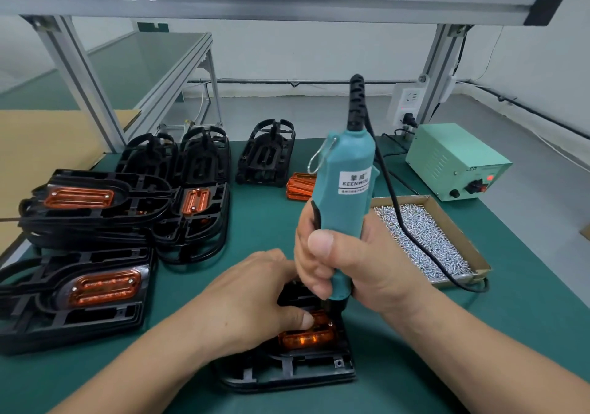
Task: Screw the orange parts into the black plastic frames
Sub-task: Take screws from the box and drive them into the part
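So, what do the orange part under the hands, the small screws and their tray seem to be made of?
The orange part looks like translucent, glossy plastic: light glows through it. The screws look like bright plated metal, silvery with small glints. Their tray looks like plain brown cardboard, matte, with thin folded walls.

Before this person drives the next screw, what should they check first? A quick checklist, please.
1. Right hand grips the screwdriver near upright: ok.
2. Left hand thumb steadies the orange part: ok.
3. Orange part lies in the black frame: ok.
4. Bit on a screw: cannot tell, hidden by the hands.
5. Power box light glowing red: ok.
6. Screws left in the tray: ok.
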### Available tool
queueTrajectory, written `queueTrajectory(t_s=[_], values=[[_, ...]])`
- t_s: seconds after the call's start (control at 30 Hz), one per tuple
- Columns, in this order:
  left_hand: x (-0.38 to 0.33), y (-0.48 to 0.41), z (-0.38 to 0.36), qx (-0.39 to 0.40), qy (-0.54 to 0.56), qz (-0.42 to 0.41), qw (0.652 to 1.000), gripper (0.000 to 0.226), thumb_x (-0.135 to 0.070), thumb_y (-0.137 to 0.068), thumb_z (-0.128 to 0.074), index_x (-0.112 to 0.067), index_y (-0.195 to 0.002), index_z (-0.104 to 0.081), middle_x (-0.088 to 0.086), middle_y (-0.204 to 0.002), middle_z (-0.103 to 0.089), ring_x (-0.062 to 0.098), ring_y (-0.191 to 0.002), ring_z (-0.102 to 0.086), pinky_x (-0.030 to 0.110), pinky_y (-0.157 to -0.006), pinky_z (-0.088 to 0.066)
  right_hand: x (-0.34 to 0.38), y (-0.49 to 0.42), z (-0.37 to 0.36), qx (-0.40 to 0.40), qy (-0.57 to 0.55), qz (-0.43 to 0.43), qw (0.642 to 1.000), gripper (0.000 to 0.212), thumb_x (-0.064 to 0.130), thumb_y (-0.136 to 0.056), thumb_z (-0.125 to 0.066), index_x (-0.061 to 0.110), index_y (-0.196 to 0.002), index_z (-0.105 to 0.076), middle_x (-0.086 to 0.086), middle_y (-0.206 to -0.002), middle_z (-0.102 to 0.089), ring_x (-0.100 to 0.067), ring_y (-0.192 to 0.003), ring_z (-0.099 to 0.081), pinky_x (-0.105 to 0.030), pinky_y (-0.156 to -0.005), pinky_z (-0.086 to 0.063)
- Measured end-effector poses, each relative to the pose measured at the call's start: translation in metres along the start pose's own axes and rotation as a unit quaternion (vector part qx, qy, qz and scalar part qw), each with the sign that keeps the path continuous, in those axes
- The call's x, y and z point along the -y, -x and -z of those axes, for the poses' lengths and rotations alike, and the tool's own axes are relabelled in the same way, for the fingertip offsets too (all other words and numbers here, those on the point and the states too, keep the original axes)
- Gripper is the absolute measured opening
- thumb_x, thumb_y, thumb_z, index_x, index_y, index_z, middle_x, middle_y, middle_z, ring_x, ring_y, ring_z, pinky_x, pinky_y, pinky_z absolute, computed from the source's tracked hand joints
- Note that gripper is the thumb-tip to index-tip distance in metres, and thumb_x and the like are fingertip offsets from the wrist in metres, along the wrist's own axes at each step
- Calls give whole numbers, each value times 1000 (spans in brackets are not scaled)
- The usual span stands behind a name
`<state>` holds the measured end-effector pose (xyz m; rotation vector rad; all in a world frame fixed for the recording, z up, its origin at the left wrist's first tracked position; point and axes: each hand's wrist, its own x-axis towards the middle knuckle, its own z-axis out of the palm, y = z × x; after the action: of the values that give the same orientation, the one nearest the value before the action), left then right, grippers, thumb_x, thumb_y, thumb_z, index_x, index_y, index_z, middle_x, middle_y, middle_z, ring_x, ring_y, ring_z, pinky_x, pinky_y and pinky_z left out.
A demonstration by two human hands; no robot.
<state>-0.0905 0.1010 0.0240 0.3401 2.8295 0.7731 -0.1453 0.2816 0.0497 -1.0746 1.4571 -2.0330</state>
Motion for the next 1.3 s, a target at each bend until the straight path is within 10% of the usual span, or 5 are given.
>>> queueTrajectory(t_s=[0.57, 0.9, 1.3], values=[[-3, 0, 2, -2, -15, 2, 1000, 36, -62, -81, -78, -58, -106, -53, -18, -110, -57, 0, -111, -52, 36, -97, -49, 15, 0, 4, -22, -32, 82, 996, 33, 41, -92, -81, 14, -103, -66, -2, -67, -57, -21, -53, -58, -28, -57, -48], [-11, 2, -2, -32, -22, 20, 999, 37, -65, -86, -71, -48, -118, -62, -21, -103, -54, -2, -106, -51, 32, -95, -49, 10, -2, 85, -376, -184, 97, 903, 24, 39, -101, -68, 17, -94, -65, 2, -72, -50, -11, -61, -52, -25, -56, -50], [-37, -25, -4, -133, -54, -98, 985, 29, -56, -100, -58, -40, -121, -68, -25, -105, -59, -2, -107, -51, 29, -94, -49, 14, -3, 128, -495, -263, 176, 809, 29, 39, -101, -71, 14, -91, -61, 0, -72, -52, -13, -62, -56, -26, -58, -52]])
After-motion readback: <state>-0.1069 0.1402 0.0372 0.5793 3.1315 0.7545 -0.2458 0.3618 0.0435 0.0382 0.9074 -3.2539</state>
